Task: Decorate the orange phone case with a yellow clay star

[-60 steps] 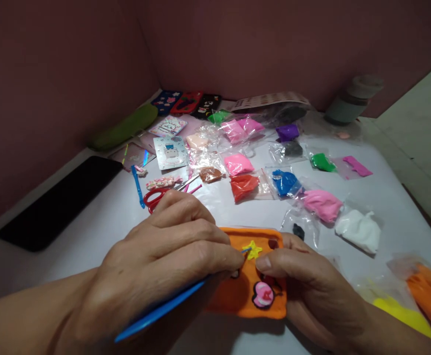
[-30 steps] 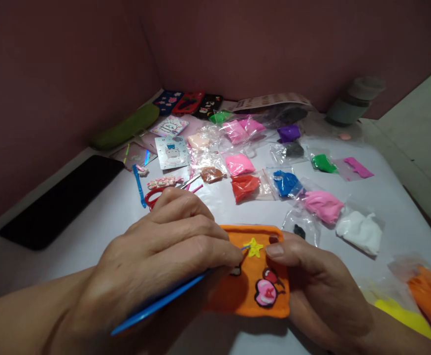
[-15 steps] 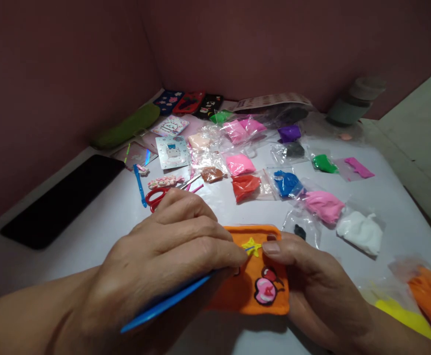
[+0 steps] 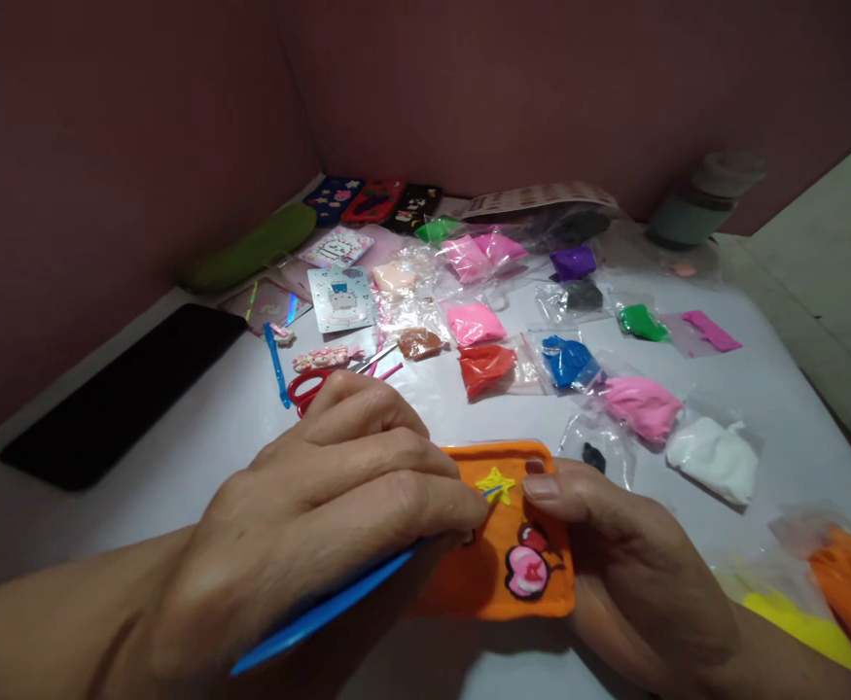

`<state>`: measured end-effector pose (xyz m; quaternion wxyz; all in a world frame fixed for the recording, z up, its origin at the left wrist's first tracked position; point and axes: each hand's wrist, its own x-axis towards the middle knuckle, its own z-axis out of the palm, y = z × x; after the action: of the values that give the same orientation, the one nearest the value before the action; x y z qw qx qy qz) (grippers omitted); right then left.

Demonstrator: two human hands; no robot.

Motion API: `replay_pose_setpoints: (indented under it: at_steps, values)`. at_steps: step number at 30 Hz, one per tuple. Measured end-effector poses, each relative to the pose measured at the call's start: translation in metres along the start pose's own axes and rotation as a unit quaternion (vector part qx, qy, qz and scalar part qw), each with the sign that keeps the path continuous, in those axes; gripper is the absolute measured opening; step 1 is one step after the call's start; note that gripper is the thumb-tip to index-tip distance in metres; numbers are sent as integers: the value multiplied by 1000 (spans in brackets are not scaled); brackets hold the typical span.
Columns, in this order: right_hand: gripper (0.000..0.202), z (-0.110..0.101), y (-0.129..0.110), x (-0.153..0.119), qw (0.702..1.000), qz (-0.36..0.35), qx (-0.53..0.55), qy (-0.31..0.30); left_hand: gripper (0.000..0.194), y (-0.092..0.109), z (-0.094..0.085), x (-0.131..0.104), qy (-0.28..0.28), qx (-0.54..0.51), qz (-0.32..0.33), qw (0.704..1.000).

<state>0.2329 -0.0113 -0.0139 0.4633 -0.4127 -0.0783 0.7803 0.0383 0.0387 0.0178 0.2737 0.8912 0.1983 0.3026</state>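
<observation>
Clay bags (image 4: 563,362) beyond orange case (image 4: 502,574).

No readable text, brand or number anywhere. Sheet (image 4: 538,199) at far edge of tabletop carries rows of print, too small and blurred to make out. Cards (image 4: 339,297) show cartoon pictures only, any lettering illegible. Orange piece (image 4: 519,525) bears yellow star (image 4: 496,482) and pink heart (image 4: 525,571), shapes only, no letters

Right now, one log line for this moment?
left hand: grips blue tool, tip at yellow star | right hand: holds orange case | white table
</observation>
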Motion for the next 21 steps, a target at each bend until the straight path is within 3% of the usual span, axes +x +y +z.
replay_pose_setpoints:
  at_steps: [13,17,21]
  values:
    - [9,2,-1,1,1000,5,9,-26,18,1,1,-3,-4,-6,0,1000]
    - [13,0,-1,1,1000,19,22,-6,20,1,2,-2,20,-4,-26,999]
    - [13,-1,-1,1,1000,6,19,-3,21,0,3,-1,4,5,-11,1000]
